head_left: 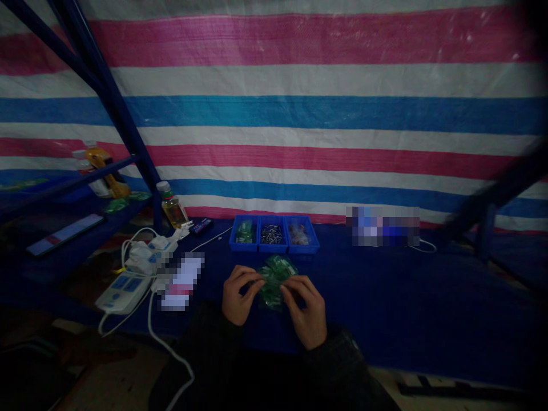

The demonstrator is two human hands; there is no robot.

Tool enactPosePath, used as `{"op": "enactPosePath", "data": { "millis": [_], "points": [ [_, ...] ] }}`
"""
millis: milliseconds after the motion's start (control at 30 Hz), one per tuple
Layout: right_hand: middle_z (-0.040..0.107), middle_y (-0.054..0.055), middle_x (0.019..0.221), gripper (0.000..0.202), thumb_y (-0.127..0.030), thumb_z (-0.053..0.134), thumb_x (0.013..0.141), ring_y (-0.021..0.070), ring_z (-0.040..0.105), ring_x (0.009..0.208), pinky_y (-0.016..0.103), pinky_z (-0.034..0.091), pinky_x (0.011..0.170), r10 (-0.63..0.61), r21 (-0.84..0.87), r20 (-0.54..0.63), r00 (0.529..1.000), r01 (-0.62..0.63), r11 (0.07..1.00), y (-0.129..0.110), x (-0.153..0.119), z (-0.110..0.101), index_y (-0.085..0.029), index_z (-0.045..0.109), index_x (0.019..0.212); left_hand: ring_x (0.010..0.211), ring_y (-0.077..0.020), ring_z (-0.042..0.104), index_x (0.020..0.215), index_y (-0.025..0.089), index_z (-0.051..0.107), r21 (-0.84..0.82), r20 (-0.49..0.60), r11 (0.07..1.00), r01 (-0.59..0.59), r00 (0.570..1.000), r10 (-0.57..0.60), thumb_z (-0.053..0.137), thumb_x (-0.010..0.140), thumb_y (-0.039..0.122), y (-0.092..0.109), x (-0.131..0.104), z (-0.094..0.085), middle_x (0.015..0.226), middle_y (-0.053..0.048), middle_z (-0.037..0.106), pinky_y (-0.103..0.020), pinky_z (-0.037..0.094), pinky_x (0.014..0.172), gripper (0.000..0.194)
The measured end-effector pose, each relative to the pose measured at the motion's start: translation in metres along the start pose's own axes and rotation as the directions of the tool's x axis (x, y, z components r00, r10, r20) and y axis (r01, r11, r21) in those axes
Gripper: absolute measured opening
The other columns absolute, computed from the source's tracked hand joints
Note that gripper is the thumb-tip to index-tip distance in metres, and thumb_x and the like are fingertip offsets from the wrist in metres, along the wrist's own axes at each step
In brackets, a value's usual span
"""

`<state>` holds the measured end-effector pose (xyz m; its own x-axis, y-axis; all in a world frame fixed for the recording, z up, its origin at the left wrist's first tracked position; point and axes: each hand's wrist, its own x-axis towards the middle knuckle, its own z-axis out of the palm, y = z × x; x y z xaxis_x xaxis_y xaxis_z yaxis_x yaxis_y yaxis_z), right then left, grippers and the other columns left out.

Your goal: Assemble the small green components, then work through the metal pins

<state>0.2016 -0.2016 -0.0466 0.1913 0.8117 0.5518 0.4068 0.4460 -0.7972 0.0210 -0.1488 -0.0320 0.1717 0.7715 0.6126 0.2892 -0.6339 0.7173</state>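
Note:
Between my hands, low over the blue tabletop, is a crinkled green see-through plastic bag [274,279]. My left hand [238,294] pinches its left edge between thumb and fingers. On the opposite side, my right hand [307,311] is closed on the right edge in the same kind of pinch. What lies inside or under the bag is too dark to make out. Just beyond it stand three joined blue bins: the left bin [244,248] has green packets, the middle bin [272,249] small metal screw-like pieces, the right bin [303,249] clear bagged bits.
At left lie a power strip [122,294] with white cables, a phone with a blurred screen [183,282], and a bottle of yellowish liquid [171,208]. A blurred-out object [383,226] sits at the back right. Blue frame posts [124,134] flank the table before a striped sheet [299,80].

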Motion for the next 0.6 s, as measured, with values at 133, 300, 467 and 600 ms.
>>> {"op": "enactPosePath", "data": {
  "millis": [133,300,467,600],
  "points": [
    [0.070,0.008,0.089,0.016,-0.031,0.060,0.097,0.0195,0.067,0.077,0.032,0.056,0.069,0.002,-0.003,-0.024,1.000,-0.002,1.000,0.0017,-0.0012,0.0024,-0.020,0.071,0.092,0.078,-0.0188,0.065,0.084,0.016,0.073,-0.018,0.006,0.999,0.042,0.999,-0.042,0.069,0.091,0.026,0.0004,-0.0021,0.0028,0.082,-0.006,0.070,-0.030,0.053,0.074,0.013],
    [0.070,0.002,0.082,0.021,-0.033,0.064,0.094,0.0135,0.063,0.056,0.026,0.053,0.056,0.131,0.090,-0.072,0.989,-0.125,0.988,0.0065,-0.0068,0.0060,-0.020,0.060,0.109,0.076,-0.0168,0.069,0.091,0.017,0.074,-0.056,0.015,0.988,0.146,0.989,-0.145,0.069,0.090,0.025,-0.0014,-0.0058,0.0040,0.086,-0.005,0.073,-0.026,0.054,0.071,0.009],
    [0.070,0.002,0.075,0.017,-0.030,0.055,0.098,0.0164,0.067,0.062,0.029,0.055,0.065,0.078,0.052,-0.025,0.997,-0.076,0.996,0.0035,-0.0066,0.0015,-0.020,0.068,0.105,0.089,-0.0206,0.068,0.096,0.020,0.079,-0.045,0.062,0.997,0.062,0.996,-0.059,0.061,0.095,0.020,0.0003,-0.0023,0.0007,0.090,-0.008,0.075,-0.031,0.054,0.081,0.018],
    [0.072,0.004,0.079,0.022,-0.029,0.054,0.099,0.0183,0.069,0.066,0.030,0.056,0.067,0.078,0.062,-0.007,0.997,-0.077,0.995,0.0011,-0.0059,-0.0005,-0.020,0.068,0.112,0.087,-0.0207,0.067,0.095,0.021,0.080,-0.048,0.031,0.998,0.041,0.999,-0.040,0.064,0.093,0.019,0.0011,0.0001,0.0003,0.088,-0.007,0.076,-0.031,0.054,0.078,0.016]
  ]
}}
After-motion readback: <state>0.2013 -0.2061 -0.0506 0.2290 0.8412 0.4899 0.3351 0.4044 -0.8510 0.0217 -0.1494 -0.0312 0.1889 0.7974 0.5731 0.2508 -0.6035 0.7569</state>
